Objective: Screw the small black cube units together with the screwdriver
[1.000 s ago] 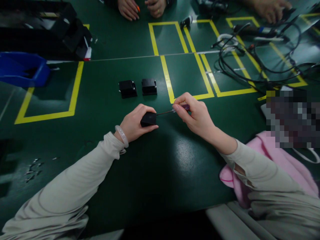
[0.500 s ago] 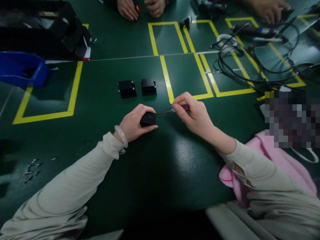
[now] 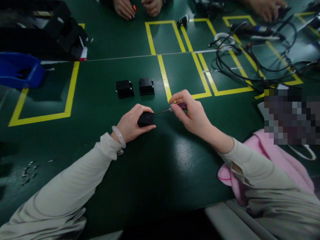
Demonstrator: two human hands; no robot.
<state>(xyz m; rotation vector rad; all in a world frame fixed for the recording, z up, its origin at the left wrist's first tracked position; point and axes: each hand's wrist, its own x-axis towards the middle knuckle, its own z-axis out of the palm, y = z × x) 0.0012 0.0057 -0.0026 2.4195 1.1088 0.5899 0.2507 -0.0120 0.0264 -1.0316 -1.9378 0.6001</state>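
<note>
My left hand grips a small black box-shaped part between thumb and fingers, just above the green table. My right hand is closed around the dark purple handle of a screwdriver. Its thin shaft points left, and the tip meets the right side of the black part; the exact contact point is too small to make out. Beyond my hands, two similar black parts, a left one and a right one, rest on the table with small shiny screws at their sides.
Loose screws lie at the left. A blue bin and black racks stand at the far left. Tangled cables spread at the right, with a pink cloth nearer. Other people's hands rest across the table.
The whole view has shifted slightly, so things appear a little further left. Both hands keep their hold, and the screwdriver stays at the black part.
</note>
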